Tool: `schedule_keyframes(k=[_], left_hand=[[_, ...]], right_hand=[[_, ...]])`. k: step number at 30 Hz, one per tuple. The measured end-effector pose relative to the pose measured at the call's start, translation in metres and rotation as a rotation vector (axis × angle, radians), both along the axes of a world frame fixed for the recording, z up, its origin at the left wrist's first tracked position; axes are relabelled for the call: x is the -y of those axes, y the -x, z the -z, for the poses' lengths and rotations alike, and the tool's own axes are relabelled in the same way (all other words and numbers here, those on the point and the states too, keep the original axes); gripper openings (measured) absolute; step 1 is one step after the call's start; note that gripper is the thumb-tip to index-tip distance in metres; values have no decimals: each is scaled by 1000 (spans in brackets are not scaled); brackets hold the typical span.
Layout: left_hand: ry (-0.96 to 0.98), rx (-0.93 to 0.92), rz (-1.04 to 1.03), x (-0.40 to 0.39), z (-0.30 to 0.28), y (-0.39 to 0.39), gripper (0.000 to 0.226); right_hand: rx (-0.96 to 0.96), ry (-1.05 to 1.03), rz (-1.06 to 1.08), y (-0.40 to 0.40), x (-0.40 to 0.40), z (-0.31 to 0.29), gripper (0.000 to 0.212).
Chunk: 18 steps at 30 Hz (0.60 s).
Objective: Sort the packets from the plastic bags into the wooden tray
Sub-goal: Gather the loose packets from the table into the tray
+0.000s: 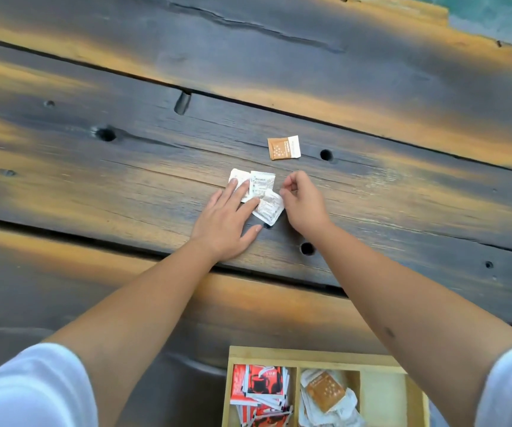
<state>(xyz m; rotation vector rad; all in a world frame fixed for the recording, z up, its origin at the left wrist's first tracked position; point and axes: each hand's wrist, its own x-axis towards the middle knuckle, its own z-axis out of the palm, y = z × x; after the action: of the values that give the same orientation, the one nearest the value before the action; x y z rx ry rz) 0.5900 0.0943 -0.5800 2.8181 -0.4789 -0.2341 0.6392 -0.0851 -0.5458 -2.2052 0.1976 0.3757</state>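
Observation:
Three white packets [262,188] lie overlapping on the dark wooden table. My left hand [227,221] rests flat on them with fingers spread, covering the leftmost one in part. My right hand [302,203] is at their right edge, thumb and fingers pinched at the corner of the nearest white packet [269,209]. One orange-brown packet [284,147] lies alone just beyond. The wooden tray [310,355] sits at the near edge, with red packets [260,388] in its left compartment and white and orange packets [325,392] in the middle one.
The tray's right compartment [382,399] shows only its pale bottom. The table has plank gaps and several round holes [325,155]. No plastic bag is in view. White sleeves show at both lower corners.

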Motion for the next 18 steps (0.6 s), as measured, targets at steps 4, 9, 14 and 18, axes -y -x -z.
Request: schedule_keyframes(k=[4,9,14,18], left_hand=[[79,-19,-40,-1,0,2,63],[-108,26,155,0,0,1,63],[-105,-3,122,0,2,-1,58],[6,0,83,-3,3,-1,56]], right_hand=[[32,14,-51,-14,-7,1,13],[181,292,-176,-47,-9,4,33],[136,568,-418,-85,0,14,24],[72,478,-377,-89,-5,3,32]])
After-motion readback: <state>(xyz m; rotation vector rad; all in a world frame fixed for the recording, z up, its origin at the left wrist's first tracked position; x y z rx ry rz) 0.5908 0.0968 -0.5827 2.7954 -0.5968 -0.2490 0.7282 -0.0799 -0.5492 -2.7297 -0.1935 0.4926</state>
